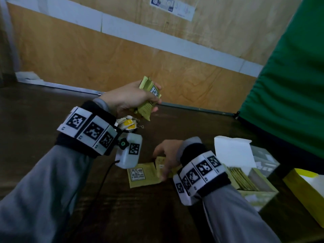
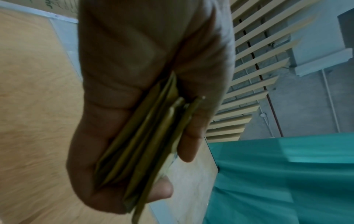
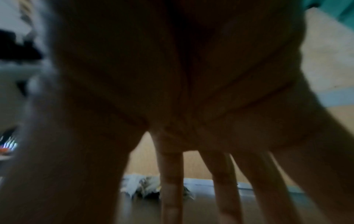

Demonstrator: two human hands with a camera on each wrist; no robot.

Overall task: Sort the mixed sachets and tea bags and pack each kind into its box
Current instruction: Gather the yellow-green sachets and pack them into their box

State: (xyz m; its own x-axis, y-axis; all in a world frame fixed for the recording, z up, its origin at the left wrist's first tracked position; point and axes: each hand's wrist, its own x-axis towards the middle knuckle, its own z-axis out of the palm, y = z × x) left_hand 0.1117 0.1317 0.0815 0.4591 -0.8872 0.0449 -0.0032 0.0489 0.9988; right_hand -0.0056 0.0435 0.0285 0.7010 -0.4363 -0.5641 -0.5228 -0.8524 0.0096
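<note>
Olive-green sachets (image 1: 149, 95) are held as a bunch in the left hand (image 1: 129, 99), raised above the table. Below, flat sachets (image 1: 143, 174) are touched by the right hand's (image 1: 168, 155) straight fingers. The bunch could fan and spill if loosened.

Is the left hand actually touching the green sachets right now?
Touching. The left wrist view shows the left hand with thumb and fingers closed round a stack of green sachets, skin against both faces; the head view agrees.
</note>
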